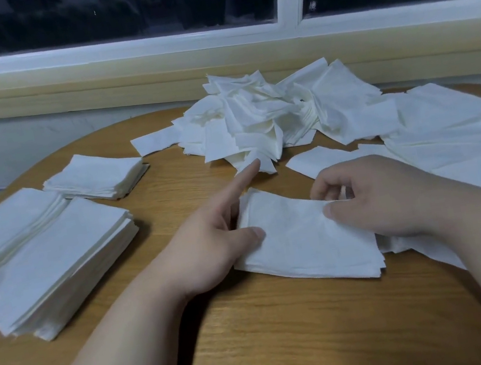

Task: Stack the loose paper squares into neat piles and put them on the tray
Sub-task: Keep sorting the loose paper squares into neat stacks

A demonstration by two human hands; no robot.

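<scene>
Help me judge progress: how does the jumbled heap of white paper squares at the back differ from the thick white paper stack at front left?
The heap lies crumpled, sheets pointing every way; the stack is flat, edges aligned. The heap sprawls wide; the stack is compact. Both are white paper on the wooden table.

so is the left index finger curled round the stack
No, the left hand grips the small stack with its thumb while the index finger points straight out toward the loose heap.
</scene>
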